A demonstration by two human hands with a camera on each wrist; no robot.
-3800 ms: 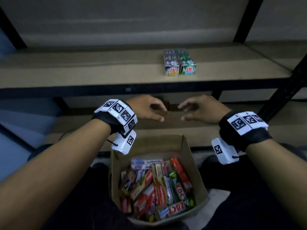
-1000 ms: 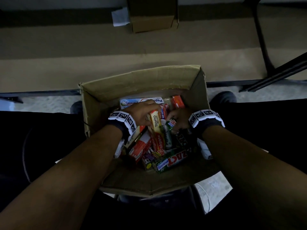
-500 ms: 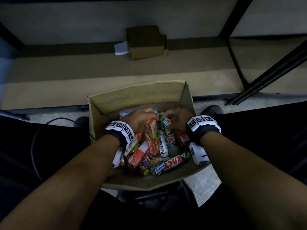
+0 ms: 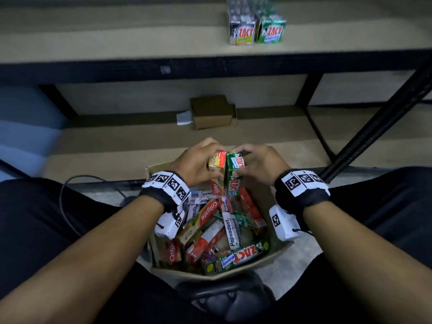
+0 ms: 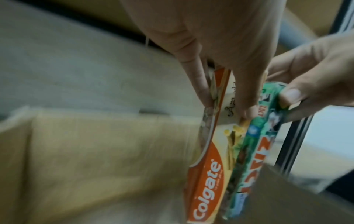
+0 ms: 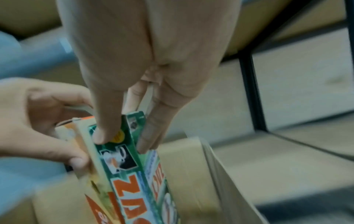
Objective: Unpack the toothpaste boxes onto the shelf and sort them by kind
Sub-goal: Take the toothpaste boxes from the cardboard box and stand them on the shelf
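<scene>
My left hand point(image 4: 198, 163) grips the top of an upright cream-and-red Colgate box point(image 4: 217, 168) point(image 5: 208, 174). Right beside it, my right hand point(image 4: 258, 161) pinches the top of an upright green Zact box point(image 4: 234, 170) point(image 6: 134, 166). Both boxes stand side by side, touching, above the far end of the open cardboard carton point(image 4: 279, 250), which holds several mixed toothpaste boxes. On the upper shelf point(image 4: 117, 46) stand a silver Zact stack point(image 4: 242, 31) and a green Zact stack point(image 4: 271, 31) next to each other.
A small closed cardboard box point(image 4: 211, 113) with a white slip sits on the lower shelf behind the carton. Black shelf posts point(image 4: 374, 127) slant down at the right. A cable point(image 4: 70, 183) lies on the floor at the left. My legs flank the carton.
Both hands have risen out of the carton, each lifting a box upright. The head view has tilted up, bringing the upper shelf and its Zact stacks back into sight.
</scene>
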